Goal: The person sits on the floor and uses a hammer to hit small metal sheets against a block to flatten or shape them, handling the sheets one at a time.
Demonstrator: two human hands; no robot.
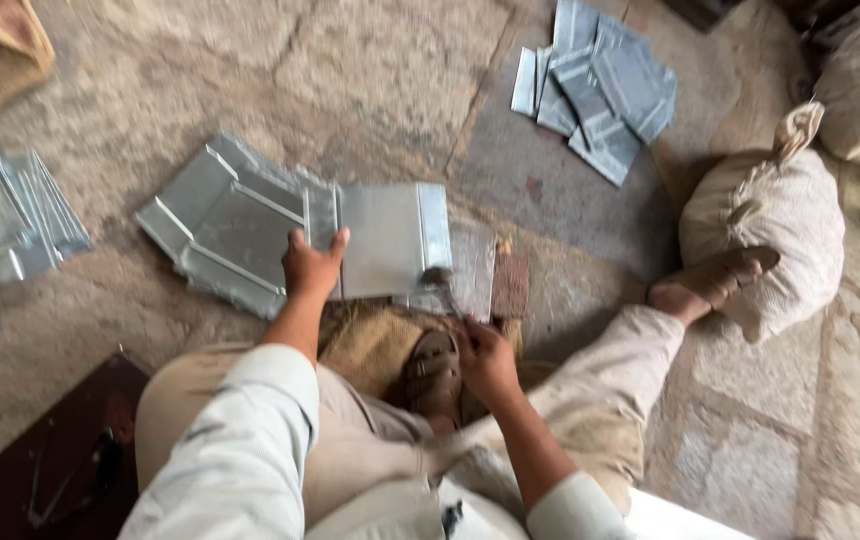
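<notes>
One grey sheet-metal panel (390,240), flat with folded-up rims, lying on the stone floor (390,70) just ahead of the crossed legs. Left hand (312,265) pressed on the panel's near left edge, thumb and fingers closed over it. Right hand (485,358) just behind the panel's near right corner, closed around the handle of a small hammer (442,285), its head touching that corner. Three piles of similar metal pieces: one spread (225,225) directly under and left of the held panel, one heap (600,85) toward the far right of the floor, one stack (5,215) at the left edge; pieces per pile too overlapped to count. Dull, matte, scratched surfaces; rectangular shapes with bent flanges. Two lumpy cloth sacks (765,215) at the right edge. Coarse burlap (375,345) under the near work spot.
</notes>
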